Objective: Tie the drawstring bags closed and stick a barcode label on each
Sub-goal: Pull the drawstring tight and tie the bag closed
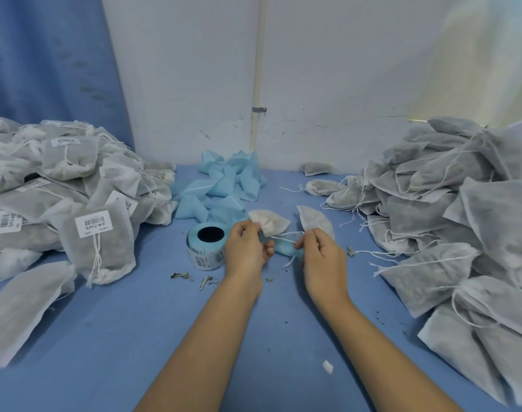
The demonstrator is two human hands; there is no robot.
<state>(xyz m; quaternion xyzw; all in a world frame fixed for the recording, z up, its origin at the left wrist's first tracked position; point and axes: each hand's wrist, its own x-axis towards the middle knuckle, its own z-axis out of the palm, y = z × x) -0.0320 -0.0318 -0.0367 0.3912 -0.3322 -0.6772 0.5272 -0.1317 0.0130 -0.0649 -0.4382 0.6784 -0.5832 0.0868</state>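
Hands meet close together over the blue worktop (135, 337). The left hand (245, 251) has its fingers curled, pinching the gathered white fabric of a drawstring bag (271, 223) at its fingertips. The right hand (322, 257) pinches the drawstring (286, 234), which runs as a thin white cord across the gap between the two hands; a second flap (314, 220) of white fabric stands just beyond the right fingers. A crumpled blue scrap (285, 248) lies under the cord, between the hands.

Just left of the left hand sits the label roll (207, 246), lying with its hollow core facing up and printed barcodes showing on its outer wrap. Further left, a heap of labelled bags (60, 185) is stacked. Well to the right of the right hand rises a pile of unlabelled bags (462, 203) with loose strings trailing. Beyond the hands lie blue backing pieces (224, 185). Dry leaf bits (181, 275) are scattered near the left wrist.
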